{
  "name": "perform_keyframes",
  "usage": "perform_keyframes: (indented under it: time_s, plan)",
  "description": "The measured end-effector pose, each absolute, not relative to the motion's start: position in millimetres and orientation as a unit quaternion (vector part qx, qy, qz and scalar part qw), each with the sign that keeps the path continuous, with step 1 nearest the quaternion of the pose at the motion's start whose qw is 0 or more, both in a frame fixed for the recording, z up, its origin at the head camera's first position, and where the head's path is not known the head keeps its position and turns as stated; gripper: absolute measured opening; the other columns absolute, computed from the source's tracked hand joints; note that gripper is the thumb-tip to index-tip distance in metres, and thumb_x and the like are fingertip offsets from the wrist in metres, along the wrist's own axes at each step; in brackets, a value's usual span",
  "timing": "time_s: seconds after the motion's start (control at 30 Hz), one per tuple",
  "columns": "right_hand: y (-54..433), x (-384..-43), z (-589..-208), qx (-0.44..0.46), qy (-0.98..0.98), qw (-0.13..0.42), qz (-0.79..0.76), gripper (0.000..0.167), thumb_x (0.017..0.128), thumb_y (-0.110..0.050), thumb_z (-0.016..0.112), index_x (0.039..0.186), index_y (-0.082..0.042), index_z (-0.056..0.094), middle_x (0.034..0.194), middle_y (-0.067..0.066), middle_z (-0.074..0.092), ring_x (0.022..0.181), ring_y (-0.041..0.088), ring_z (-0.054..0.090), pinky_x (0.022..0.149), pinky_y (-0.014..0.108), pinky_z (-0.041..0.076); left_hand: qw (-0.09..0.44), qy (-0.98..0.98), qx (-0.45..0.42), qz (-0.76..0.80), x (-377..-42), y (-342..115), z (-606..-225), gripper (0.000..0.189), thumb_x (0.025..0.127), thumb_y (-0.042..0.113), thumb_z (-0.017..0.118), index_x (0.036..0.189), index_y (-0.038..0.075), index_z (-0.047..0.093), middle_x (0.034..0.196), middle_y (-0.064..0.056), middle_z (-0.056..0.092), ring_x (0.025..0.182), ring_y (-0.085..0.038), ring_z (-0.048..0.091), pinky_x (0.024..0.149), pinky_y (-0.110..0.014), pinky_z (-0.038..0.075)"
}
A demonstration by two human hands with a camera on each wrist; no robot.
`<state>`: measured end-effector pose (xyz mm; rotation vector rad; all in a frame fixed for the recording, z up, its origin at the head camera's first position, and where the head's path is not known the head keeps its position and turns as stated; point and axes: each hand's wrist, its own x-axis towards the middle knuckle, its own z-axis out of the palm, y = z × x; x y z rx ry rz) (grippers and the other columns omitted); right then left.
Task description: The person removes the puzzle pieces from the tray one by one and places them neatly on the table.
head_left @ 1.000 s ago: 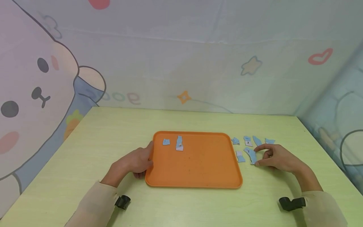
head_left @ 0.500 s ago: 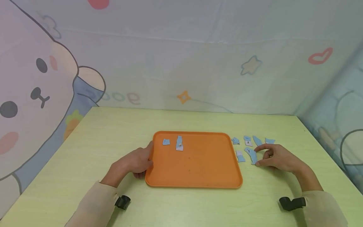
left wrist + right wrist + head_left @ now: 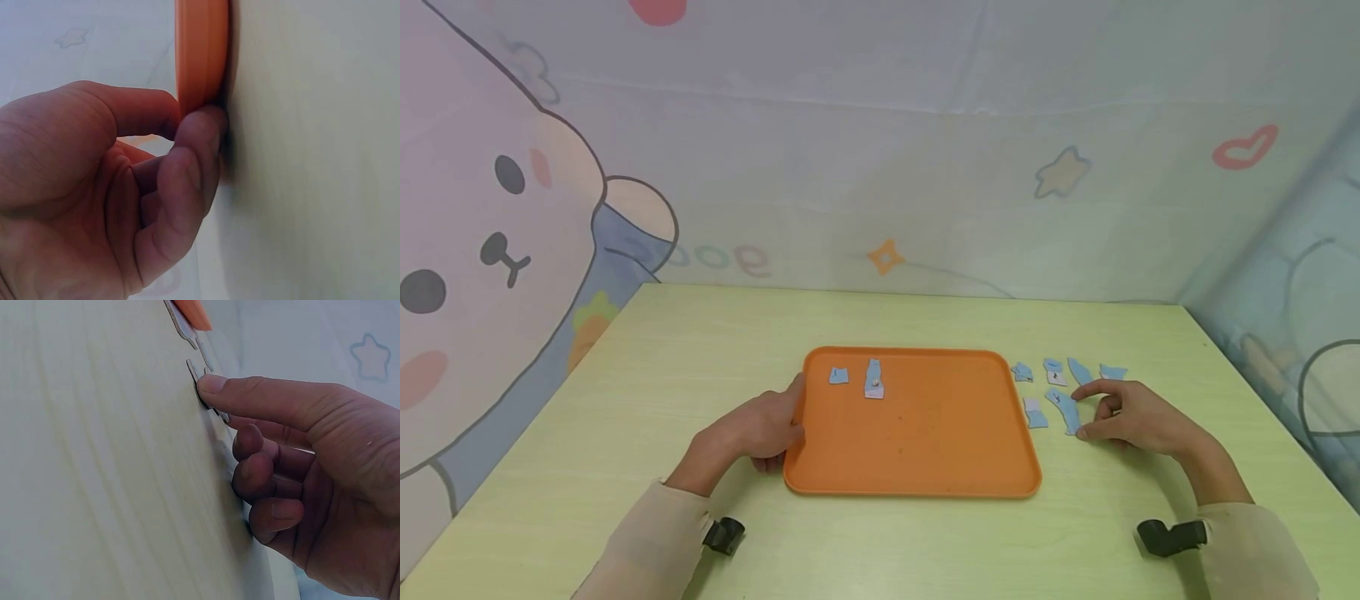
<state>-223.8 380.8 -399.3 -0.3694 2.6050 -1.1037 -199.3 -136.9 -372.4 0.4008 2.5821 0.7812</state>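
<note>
My left hand (image 3: 767, 425) grips the left rim of an orange tray (image 3: 925, 450), the thumb on its edge and curled fingers against its side in the left wrist view. On the tray lie a small blue puzzle piece (image 3: 838, 376) and a taller blue-and-white piece (image 3: 874, 381). To the right of the tray, my right hand (image 3: 1131, 417) pinches a long, curved blue puzzle piece (image 3: 1064, 411) along its right side, thumb at the lower end and index finger higher up. In the right wrist view the thumb tip touches the thin edge of the piece, low over the table.
Several more puzzle pieces lie between the tray and my right hand, among them a blue-and-white piece (image 3: 1035, 413), a pointed piece (image 3: 1079, 372) and a piece (image 3: 1112, 372) behind the fingers. A patterned cloth (image 3: 940, 167) hangs behind the pale table (image 3: 880, 550).
The lower end of the curved puzzle piece and my right thumb have shifted very slightly to the right. The left hand and tray stay put.
</note>
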Motion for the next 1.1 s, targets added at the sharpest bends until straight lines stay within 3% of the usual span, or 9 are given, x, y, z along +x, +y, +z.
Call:
perform_keyframes:
  time_s: [0.63, 1.1]
  plan:
    - [378, -225, -390, -0.133, 0.913, 0.118, -0.368, 0.059, 0.092, -0.022, 0.081, 0.140, 0.003, 0.058, 0.079, 0.006, 0.060, 0.057, 0.012, 0.051, 0.055, 0.028, 0.045, 0.202, 0.928, 0.145, 0.278, -198, -138, -372, 0.060, 0.094, -0.001, 0.048, 0.150, -0.001, 0.027, 0.062, -0.009, 0.061, 0.045, -0.017, 0.055, 0.043, -0.029, 0.049]
    - [348, -220, -370, -0.164, 0.907, 0.090, -0.377, 0.057, 0.094, -0.022, 0.080, 0.142, 0.000, 0.058, 0.081, 0.006, 0.060, 0.059, 0.014, 0.053, 0.054, 0.029, 0.046, 0.200, 0.928, 0.148, 0.277, -199, -137, -373, 0.063, 0.098, 0.000, 0.047, 0.156, 0.002, 0.022, 0.061, -0.009, 0.061, 0.043, -0.017, 0.055, 0.042, -0.031, 0.050]
